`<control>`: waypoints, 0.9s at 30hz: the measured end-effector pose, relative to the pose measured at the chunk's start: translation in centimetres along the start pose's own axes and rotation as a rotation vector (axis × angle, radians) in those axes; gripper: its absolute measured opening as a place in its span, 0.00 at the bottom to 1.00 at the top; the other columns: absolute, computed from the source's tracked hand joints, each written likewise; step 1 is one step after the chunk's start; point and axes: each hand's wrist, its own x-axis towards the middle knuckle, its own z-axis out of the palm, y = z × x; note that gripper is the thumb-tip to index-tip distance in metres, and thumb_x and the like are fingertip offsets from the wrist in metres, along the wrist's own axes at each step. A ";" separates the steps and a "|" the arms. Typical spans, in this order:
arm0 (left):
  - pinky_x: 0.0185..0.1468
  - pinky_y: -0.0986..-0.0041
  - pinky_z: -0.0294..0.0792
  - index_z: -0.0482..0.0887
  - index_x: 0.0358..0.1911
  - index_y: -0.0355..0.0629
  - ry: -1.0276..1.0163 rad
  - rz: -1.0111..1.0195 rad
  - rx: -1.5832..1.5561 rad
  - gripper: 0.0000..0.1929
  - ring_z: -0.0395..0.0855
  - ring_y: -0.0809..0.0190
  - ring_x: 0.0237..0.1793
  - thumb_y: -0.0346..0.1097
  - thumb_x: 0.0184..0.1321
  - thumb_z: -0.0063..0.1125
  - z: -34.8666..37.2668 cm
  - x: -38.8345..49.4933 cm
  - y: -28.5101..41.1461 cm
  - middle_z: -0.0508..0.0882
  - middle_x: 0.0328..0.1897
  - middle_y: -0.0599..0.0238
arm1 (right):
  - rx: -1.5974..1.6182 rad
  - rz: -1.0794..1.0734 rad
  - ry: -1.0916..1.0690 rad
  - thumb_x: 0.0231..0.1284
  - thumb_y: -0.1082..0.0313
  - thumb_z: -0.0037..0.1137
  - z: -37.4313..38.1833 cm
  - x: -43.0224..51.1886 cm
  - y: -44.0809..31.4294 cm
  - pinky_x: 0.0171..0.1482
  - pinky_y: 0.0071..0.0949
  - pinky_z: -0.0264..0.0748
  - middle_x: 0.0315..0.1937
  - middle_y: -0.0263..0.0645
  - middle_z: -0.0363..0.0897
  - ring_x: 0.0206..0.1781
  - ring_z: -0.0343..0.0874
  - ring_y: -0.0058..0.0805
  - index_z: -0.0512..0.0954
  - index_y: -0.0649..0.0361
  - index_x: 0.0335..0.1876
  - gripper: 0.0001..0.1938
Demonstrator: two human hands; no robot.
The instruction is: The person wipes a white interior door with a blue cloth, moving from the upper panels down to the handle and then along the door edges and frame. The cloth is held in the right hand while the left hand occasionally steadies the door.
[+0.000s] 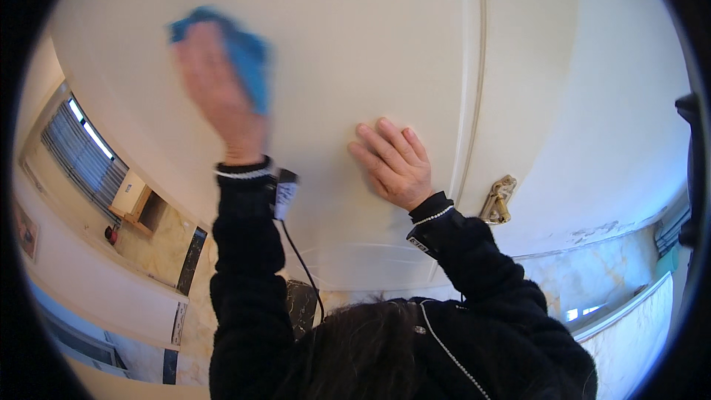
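A large cream door panel point(333, 55) fills the middle of the head view. Against its upper left part, my left hand point(214, 86) presses a blue cloth point(250, 66); hand and cloth are blurred. Lower and to the right, my right hand point(394, 166) rests on the panel with its fingers apart and no object in it. Right of that hand, past a raised moulding, a brass-coloured door handle point(500, 203) is fixed to the door. Both wrists have dark straps with small devices, and a black cable point(301, 264) hangs from the left one.
At the left, a passage opens to a window with a grey curtain point(89, 150) and a wooden piece of furniture point(136, 205). A framed picture point(26, 231) hangs at the far left. A marble-patterned panel point(630, 328) with a pale top edge stands at the lower right.
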 end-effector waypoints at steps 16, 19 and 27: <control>0.74 0.53 0.58 0.72 0.67 0.47 0.147 0.081 0.009 0.26 0.68 0.44 0.69 0.27 0.64 0.55 1.8 6.9 -1.9 0.76 0.67 0.58 | 0.039 -0.024 -0.017 0.63 0.66 0.54 -0.2 0.4 0.2 0.76 0.34 0.53 0.70 0.26 0.72 0.74 0.66 0.27 0.80 0.43 0.59 0.19; 0.75 0.53 0.56 0.70 0.69 0.41 0.118 0.121 -0.018 0.26 0.66 0.44 0.71 0.32 0.67 0.54 1.7 5.8 0.0 0.74 0.69 0.54 | 0.030 -0.011 0.001 0.62 0.67 0.55 -0.1 0.4 0.0 0.75 0.34 0.54 0.69 0.26 0.73 0.73 0.67 0.27 0.81 0.43 0.58 0.18; 0.73 0.51 0.57 0.76 0.65 0.57 -0.107 0.466 -0.385 0.28 0.64 0.49 0.74 0.37 0.58 0.65 3.8 6.3 13.6 0.75 0.69 0.66 | 0.091 -0.017 -0.049 0.61 0.67 0.56 -0.6 0.2 0.3 0.74 0.36 0.55 0.67 0.27 0.75 0.72 0.69 0.28 0.82 0.45 0.57 0.18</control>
